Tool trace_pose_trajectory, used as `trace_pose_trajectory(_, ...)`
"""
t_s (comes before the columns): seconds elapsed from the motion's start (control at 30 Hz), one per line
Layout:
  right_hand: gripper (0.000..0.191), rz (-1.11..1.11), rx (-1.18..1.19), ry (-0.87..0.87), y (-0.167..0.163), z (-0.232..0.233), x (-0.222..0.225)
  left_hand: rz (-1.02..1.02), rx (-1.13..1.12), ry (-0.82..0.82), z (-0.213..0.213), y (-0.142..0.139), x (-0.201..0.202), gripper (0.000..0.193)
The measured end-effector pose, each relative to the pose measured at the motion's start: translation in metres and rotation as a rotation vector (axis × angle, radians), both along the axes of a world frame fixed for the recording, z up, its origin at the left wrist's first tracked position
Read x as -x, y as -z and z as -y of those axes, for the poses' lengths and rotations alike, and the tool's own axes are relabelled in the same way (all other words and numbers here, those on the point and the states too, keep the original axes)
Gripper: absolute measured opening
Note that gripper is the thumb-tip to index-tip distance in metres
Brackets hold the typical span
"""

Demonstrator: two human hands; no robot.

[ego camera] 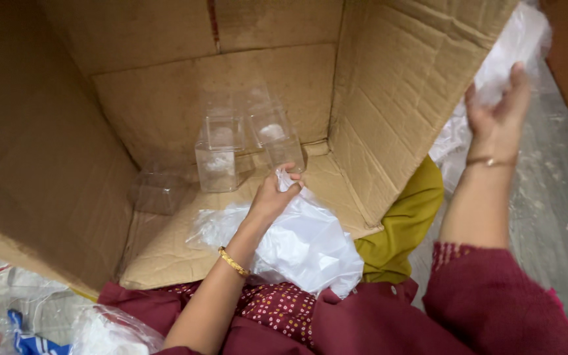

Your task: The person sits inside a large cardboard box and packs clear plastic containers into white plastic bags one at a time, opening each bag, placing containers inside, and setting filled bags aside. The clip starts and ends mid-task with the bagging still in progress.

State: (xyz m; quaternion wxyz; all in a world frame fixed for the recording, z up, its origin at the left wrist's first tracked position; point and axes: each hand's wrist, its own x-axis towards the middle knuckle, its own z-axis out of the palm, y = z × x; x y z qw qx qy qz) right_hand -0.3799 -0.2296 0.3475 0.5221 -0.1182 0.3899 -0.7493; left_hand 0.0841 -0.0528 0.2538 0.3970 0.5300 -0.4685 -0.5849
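A big cardboard box (165,98) lies on its side, open toward me. Several clear plastic containers (217,158) stand inside at its back. My left hand (272,197) reaches into the box and is closed on a clear container (283,152) together with a fold of white plastic bag (304,246) that lies across the box's lower flap. My right hand (494,118) is outside the box on the right, fingers spread against another white plastic bag (514,46) beside the box's right flap (402,85).
A yellow-green cloth (402,227) shows under the box flap. More clear plastic packaging with a blue strip (27,329) lies at the lower left. A grey floor (553,210) runs along the right.
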Motion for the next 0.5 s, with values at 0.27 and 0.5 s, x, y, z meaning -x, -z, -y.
trace_pose_trajectory(0.27,0.031,-0.828,0.517,0.345,-0.051,-0.111,-0.144,-0.425,-0.129,0.002,0.000,0.000,-0.014,0.031)
trace_pose_trajectory(0.5,0.040,-1.036,0.180,-0.666,-0.004,-0.186,-0.294,-0.529,-0.060,0.017,0.001,-0.029,-0.020,0.028)
